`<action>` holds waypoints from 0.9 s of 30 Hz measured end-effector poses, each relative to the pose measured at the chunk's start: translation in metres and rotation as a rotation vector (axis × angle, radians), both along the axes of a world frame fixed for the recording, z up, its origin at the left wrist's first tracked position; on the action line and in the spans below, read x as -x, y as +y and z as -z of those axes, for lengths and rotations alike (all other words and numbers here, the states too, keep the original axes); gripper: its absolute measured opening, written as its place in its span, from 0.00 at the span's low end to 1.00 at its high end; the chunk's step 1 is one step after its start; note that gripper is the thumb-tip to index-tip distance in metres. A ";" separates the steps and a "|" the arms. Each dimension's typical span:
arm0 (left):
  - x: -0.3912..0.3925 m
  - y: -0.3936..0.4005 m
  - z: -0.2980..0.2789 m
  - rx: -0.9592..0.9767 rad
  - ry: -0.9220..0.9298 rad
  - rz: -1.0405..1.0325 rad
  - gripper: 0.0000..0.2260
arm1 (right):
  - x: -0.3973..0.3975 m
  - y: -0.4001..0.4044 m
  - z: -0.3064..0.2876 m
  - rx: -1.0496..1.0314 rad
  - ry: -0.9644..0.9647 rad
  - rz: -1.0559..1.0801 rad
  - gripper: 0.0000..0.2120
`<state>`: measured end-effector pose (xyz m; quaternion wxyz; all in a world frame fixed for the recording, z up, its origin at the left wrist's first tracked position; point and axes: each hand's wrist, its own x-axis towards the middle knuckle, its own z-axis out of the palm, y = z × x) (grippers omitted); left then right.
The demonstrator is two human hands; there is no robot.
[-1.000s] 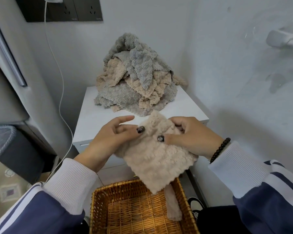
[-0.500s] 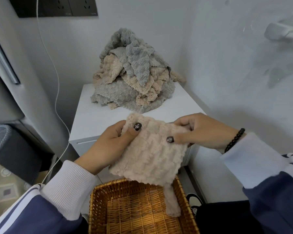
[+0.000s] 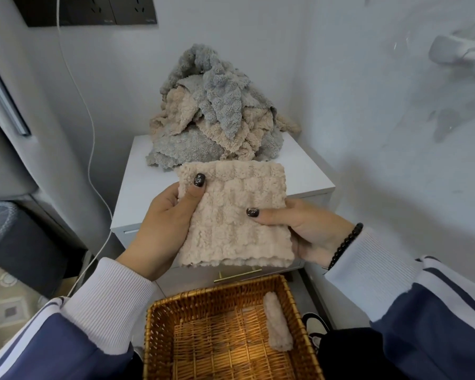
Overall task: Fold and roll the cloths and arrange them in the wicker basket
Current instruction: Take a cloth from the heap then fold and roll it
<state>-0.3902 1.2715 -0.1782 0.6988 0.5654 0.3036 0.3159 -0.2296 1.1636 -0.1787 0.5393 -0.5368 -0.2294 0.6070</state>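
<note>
Head view: we saw both hands holding a folded beige cloth (image 3: 235, 215) up in front of the bench (image 3: 137, 198), above the basket (image 3: 159, 335). The left hand (image 3: 159, 229) gripped the cloth's left edge, thumb on the front w/ a dark painted nail, other fingers curled behind. The right hand (image 3: 310, 231) gripped the right edge the same way, thumb laid across the front, fingers behind the fabric. The cloth hung flat, roughly square, its doubled lower edge just above the basket's far rim and not touching it.

In the basket one rolled beige cloth, the roll (image 3: 277, 322), lay along the right wall, touching the wicker floor. The rest of the basket floor showed bare weave.

At the back of the bench sat the pile (image 3: 214, 119) of grey and beige cloths, loose and unfolded, heaped vs. the wall. A white cable (image 3: 91, 149) ran down the wall left of the bench from a dark socket panel (image 3: 93, 9). A black bead bracelet (image 3: 346, 245) sat on the right wrist. Both sleeves were navy w/ white cuffs.
</note>
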 end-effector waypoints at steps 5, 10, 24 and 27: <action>0.006 0.005 -0.001 0.103 0.121 0.208 0.14 | -0.011 -0.005 -0.007 -0.033 -0.048 0.030 0.23; 0.013 0.009 0.002 0.158 0.113 0.295 0.10 | -0.016 -0.010 -0.010 -0.010 -0.053 0.012 0.23; 0.021 0.017 0.004 0.217 -0.144 0.466 0.27 | -0.030 -0.019 -0.010 -0.212 0.105 0.006 0.22; 0.021 0.017 0.003 0.254 -0.202 0.494 0.26 | -0.034 -0.020 -0.008 -0.289 0.124 -0.026 0.26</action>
